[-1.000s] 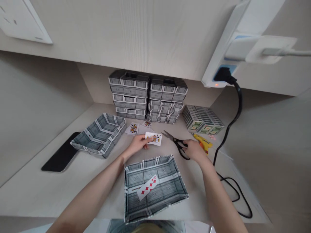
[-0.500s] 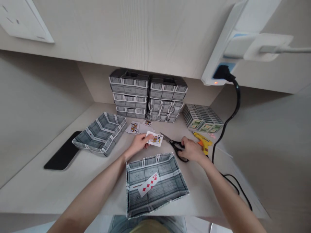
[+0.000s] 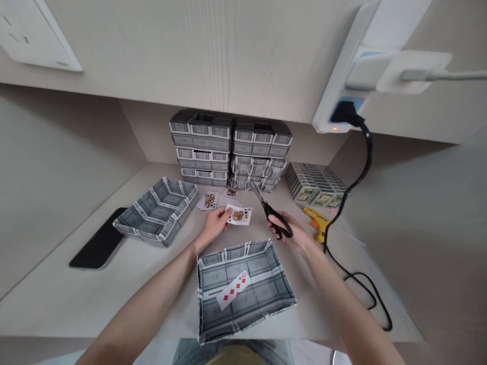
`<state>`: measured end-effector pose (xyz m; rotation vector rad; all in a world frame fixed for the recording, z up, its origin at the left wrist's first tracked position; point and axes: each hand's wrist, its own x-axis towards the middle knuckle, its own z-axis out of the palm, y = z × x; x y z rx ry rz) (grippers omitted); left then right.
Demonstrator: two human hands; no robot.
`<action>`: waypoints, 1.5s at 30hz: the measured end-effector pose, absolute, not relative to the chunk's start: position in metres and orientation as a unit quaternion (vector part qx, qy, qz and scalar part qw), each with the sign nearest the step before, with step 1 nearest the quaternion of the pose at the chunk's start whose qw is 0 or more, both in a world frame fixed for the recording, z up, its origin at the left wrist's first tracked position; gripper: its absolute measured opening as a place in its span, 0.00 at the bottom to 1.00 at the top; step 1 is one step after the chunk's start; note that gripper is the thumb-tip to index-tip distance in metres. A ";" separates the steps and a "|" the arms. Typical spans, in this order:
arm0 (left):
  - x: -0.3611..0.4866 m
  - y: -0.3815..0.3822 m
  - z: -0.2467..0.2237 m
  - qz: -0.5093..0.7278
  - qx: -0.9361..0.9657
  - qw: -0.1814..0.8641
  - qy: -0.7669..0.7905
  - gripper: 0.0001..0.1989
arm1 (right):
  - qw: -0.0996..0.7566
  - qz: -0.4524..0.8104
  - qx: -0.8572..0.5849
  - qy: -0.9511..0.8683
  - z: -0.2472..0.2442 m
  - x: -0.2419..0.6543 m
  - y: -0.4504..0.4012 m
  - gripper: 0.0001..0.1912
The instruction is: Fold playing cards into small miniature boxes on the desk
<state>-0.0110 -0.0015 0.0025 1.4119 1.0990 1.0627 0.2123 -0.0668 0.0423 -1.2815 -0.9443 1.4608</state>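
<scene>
Between thumb and fingers, my left hand (image 3: pixel 216 223) pinches a king playing card (image 3: pixel 239 215), its face turned up. My right hand (image 3: pixel 289 230) is closed around the handles of black scissors (image 3: pixel 269 209), held with the blades pointing up and away to the left, to the right of the card and apart from it. Nearer to me lies an open box made of playing cards (image 3: pixel 262 284). A cut strip of a diamonds card (image 3: pixel 233 290) rests inside it. Several loose playing cards (image 3: pixel 208 201) lie beyond my left hand.
Another open card box (image 3: pixel 167 208) stands at the left, beside a black phone (image 3: pixel 99 243). Stacked card boxes (image 3: pixel 203 137) rise at the back, with packs of cards (image 3: pixel 317 185) to their right. A yellow glue gun (image 3: pixel 318 222) and a black cable (image 3: pixel 367 167) occupy the right side.
My right hand has lifted the scissors off the table and brought them slightly left, their blades now pointing more upward. The card in my left hand has shifted a little left.
</scene>
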 end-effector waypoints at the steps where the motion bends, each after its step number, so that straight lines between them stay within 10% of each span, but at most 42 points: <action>1: -0.012 -0.002 0.003 0.444 0.590 0.503 0.448 0.17 | 0.494 0.603 -0.489 -0.391 0.039 0.208 -0.066 0.25; 45: -0.002 -0.008 0.003 0.460 0.548 0.525 0.461 0.15 | 0.368 0.712 -0.396 -0.447 0.023 0.188 -0.080 0.25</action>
